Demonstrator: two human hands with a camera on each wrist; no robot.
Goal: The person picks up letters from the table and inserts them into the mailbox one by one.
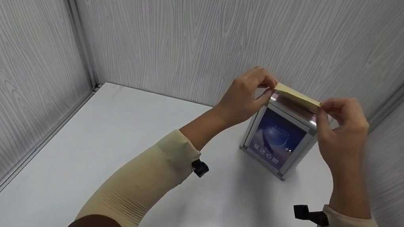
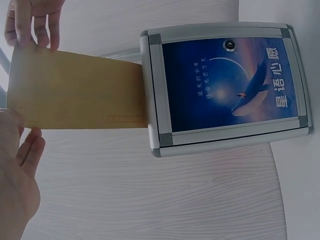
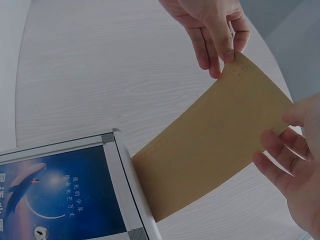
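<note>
box [image 1: 280, 141]: small metal-framed thing standing on the white table [image 1: 106, 163], blue night-sky poster with a whale on its front, right under both hands

envelope [image 1: 297, 97]: tan, held flat over the top of the box, one long edge going down into the top, most of it still sticking out above

what's in the box: only that lower strip of the envelope as far as I can see, the inside itself is hidden in every view

left hand [image 1: 246, 96]: pinching the envelope's left corner, thumb underneath, fingers on top

right hand [image 1: 340, 126]: pinching the other end the same way, fingers curled over the edge, so the envelope hangs between the two grips with the box just below it

head view only: beige sleeves [image 1: 160, 179] on both arms, black wrist cameras, grey wood-grain walls [image 1: 199, 25] boxing in the table

left wrist view only: the whole poster face with a lock [image 2: 229, 45] near one short end, and a faint printed strip on the envelope [image 2: 75, 90] near the box [image 2: 225, 85]

right wrist view only: small printed squares at the envelope's [image 3: 210, 140] corner right by the left hand's fingertips [image 3: 215, 70], and the envelope running in behind the box's frame [image 3: 127, 185]
</note>
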